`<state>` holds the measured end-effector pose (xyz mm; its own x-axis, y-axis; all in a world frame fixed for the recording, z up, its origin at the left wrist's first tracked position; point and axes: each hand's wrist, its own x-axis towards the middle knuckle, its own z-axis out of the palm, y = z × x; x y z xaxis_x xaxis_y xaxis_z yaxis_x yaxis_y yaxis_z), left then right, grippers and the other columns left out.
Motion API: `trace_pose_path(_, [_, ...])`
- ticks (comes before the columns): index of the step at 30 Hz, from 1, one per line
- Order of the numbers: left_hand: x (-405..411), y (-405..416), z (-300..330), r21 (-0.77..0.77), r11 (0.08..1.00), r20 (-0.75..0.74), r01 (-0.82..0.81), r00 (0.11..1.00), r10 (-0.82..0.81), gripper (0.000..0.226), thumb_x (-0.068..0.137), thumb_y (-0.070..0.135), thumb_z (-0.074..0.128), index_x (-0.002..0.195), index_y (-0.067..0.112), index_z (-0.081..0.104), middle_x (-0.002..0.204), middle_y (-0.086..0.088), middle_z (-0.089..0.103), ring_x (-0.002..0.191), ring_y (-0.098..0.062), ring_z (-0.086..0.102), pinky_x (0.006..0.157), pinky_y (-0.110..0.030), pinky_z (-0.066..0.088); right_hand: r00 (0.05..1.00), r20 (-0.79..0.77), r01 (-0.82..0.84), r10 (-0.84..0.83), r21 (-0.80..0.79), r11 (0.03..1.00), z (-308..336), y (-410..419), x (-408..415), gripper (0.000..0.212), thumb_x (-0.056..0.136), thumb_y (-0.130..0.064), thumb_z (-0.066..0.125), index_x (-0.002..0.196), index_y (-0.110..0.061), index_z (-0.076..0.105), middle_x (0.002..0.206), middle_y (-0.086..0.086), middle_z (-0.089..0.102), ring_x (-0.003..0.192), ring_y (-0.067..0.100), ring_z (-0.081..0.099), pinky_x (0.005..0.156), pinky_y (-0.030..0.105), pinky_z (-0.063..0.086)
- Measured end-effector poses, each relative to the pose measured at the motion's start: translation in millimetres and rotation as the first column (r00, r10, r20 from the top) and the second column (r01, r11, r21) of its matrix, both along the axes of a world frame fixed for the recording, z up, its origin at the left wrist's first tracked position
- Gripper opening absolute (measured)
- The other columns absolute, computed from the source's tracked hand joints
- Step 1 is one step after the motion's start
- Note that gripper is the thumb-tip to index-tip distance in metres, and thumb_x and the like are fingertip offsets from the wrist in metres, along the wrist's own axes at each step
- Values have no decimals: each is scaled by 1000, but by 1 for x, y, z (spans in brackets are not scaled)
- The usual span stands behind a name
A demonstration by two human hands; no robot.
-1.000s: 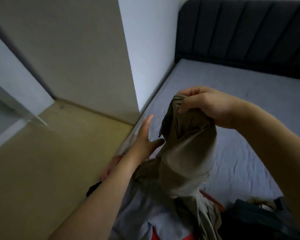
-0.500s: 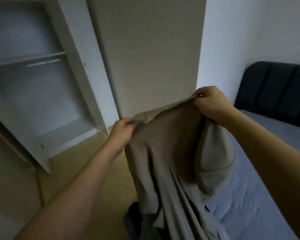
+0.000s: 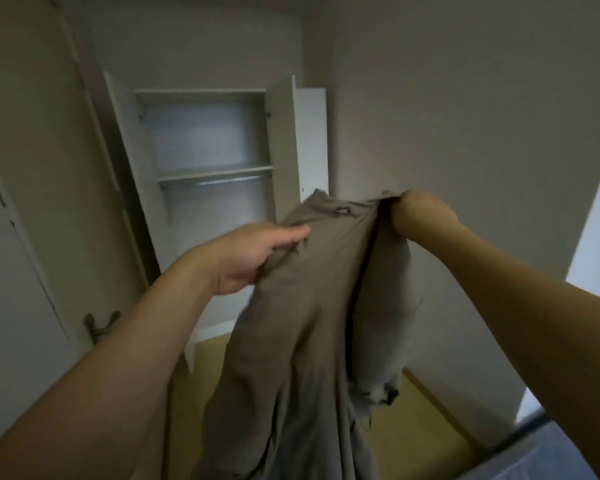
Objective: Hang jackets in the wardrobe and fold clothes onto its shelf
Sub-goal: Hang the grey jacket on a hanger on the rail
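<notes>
Both hands up in centre frame w/ a khaki jacket (image 3: 302, 323) hanging between them. Right hand (image 3: 420, 216), centre right, is fisted tight on the top edge of the jacket, cloth bunched in the grip. Left hand (image 3: 253, 258), centre left, has fingers reaching onto the cloth near the top, thumb side up; looks like it pinches a fold, fingers partly hidden behind fabric. Jacket drapes down to the bottom edge of frame, a sleeve or flap hanging lower right of it. Small dark tab or loop near its top edge; no readable writing on it, too blurred. Wardrobe (image 3: 132, 174) in upper centre, doors open, white inside, w/ a shelf (image 3: 215, 173) and a rail (image 3: 229, 181) just under it. Door handle (image 3: 101, 323) at lower left. Bed (image 3: 551, 455) corner at bottom right. No labels or brands legible anywhere.
</notes>
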<state>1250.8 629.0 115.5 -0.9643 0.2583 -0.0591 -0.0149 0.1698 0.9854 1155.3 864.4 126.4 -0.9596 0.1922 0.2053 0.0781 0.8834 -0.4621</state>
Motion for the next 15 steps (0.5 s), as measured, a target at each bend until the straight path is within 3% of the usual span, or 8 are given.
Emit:
trace_pose_path(1, [-5,-15,-4,-105,994,42,41,998,-36,41,73,44,71,98,11,74,98,-2,76,91,-16,73,77,-28,58,997,62,-34,51,-239,970,6,-28,-14,20,99,-11,42,87,0,53,87,20,58,76,34,59,55,33,52])
trace_pose_path(3, [-20,-40,-19,-276,954,112,121,989,-93,36,82,44,68,103,16,65,94,3,76,89,-14,73,73,-26,58,973,65,-114,222,-701,704,14,-84,-38,26,99,-7,42,77,-3,55,66,16,59,56,28,59,40,29,52])
trace_pose_path(5, [-42,-58,-38,-424,890,136,171,983,-124,32,92,44,60,111,19,60,102,2,73,93,-15,71,77,-28,58,941,-51,-205,334,-873,442,17,-131,-60,28,96,-1,40,75,-4,59,63,13,61,56,26,61,54,34,57])
trace_pose_path(7, [-70,-81,-54,-574,789,149,220,975,-163,39,96,38,56,128,16,54,120,-1,64,107,-18,64,92,-34,54,878,-158,-256,451,-953,164,19,-167,-81,38,95,-2,38,64,-7,58,60,10,58,59,26,59,64,34,55])
trace_pose_path(9, [-100,-116,-61,-662,713,166,233,972,-164,39,95,29,56,133,19,52,127,-2,59,110,-16,61,96,-36,52,822,-248,-239,513,-967,-85,25,-196,-101,45,94,-5,36,53,-13,52,51,2,52,51,19,55,58,25,51])
trace_pose_path(11, [-133,-156,-62,-663,744,66,81,997,-50,41,93,27,58,133,23,51,131,-2,56,105,-12,58,88,-31,52,790,-297,-237,536,-955,-180,34,-217,-123,47,92,-6,34,49,-15,50,50,-1,48,48,15,51,56,21,49])
trace_pose_path(13, [-170,-189,-62,-579,797,-82,-172,985,154,61,89,32,65,143,26,38,143,-1,44,104,-12,54,83,-24,45,753,-346,-269,560,-938,-218,45,-237,-144,52,93,-7,35,45,-15,54,52,0,54,49,16,55,57,22,51])
trace_pose_path(15, [-209,-208,-64,-507,810,-106,-294,954,280,84,85,36,72,152,29,20,155,-2,27,126,-23,46,92,-29,40,708,-392,-302,588,-920,-249,55,-255,-166,47,95,-8,37,52,-14,56,58,2,57,52,16,57,60,23,52])
